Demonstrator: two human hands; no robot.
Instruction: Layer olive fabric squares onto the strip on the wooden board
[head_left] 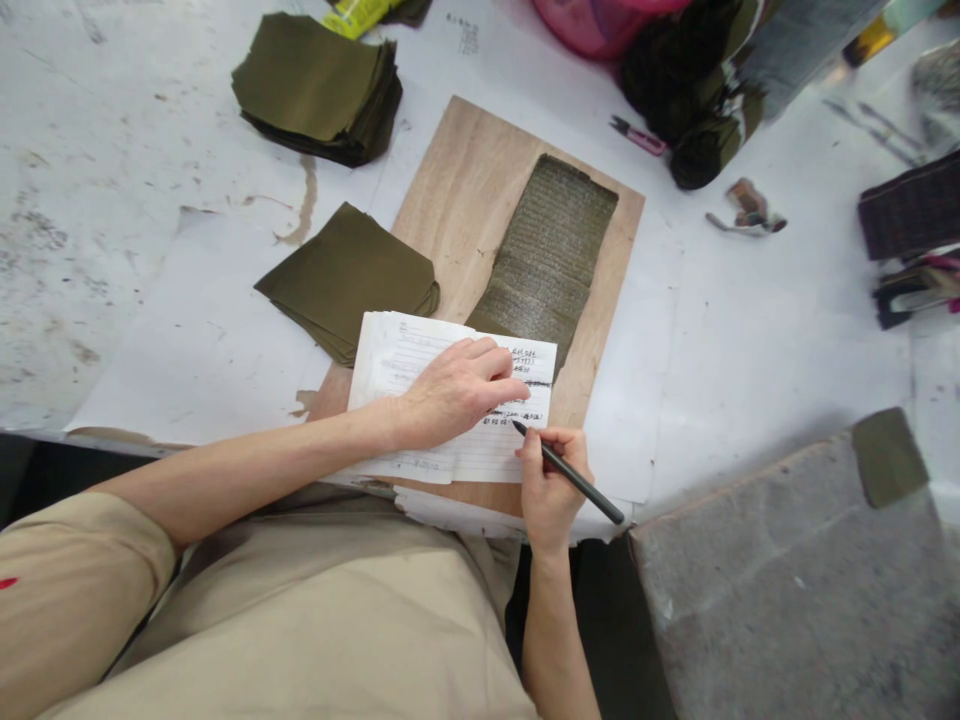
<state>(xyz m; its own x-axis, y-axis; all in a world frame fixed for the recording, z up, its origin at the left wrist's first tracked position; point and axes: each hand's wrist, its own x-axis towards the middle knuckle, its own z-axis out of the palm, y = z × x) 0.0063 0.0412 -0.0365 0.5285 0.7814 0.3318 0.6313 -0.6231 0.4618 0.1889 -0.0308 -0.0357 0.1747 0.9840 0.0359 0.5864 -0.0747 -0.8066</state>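
- Left hand: released, flat on notebook centre.
- Right hand: grasping pen (long axis diagonal, tip up-left at notebook's lower-right edge).

The white table bears a wooden board, far fabric stack, near fabric stack and pink snips.

handwritten lines in dark ink on the lined notebook page, too small to read, one line struck through, faint scribbled marks on the white desk, illegible, yellow packet with blurred print, no word or number legible
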